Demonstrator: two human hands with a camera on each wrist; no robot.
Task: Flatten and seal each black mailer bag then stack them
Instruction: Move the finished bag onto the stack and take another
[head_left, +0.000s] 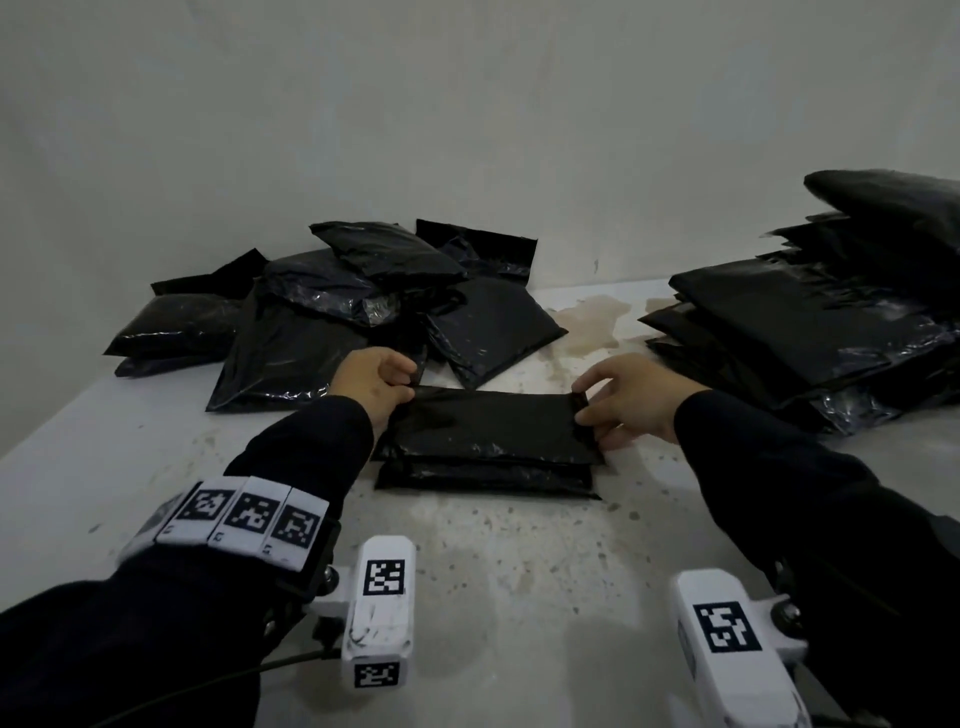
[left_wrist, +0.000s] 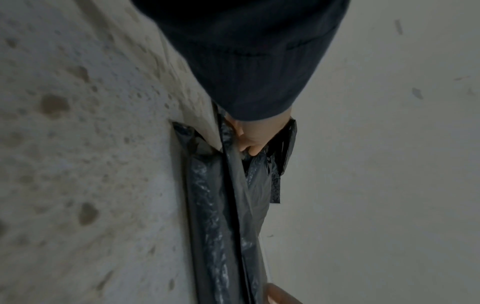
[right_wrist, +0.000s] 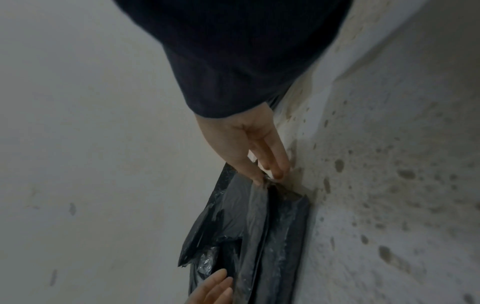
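Bag (head_left: 488, 431) sits centre-table at 12 o'clock from you, left hand (head_left: 371, 382) and right hand (head_left: 623, 400) each pinching a far flap corner; film looks thin, limp, slick and light, so keep to the corners and pull taut before sealing.

Setting: bare packing or mailroom work area.
Stained, speckled pale table (head_left: 519, 571) set against a plain grey-white wall (head_left: 467, 130). Loose heap of black mailer bags (head_left: 332, 306) at back left, neater stack of bags (head_left: 810, 332) at right. Dim light.
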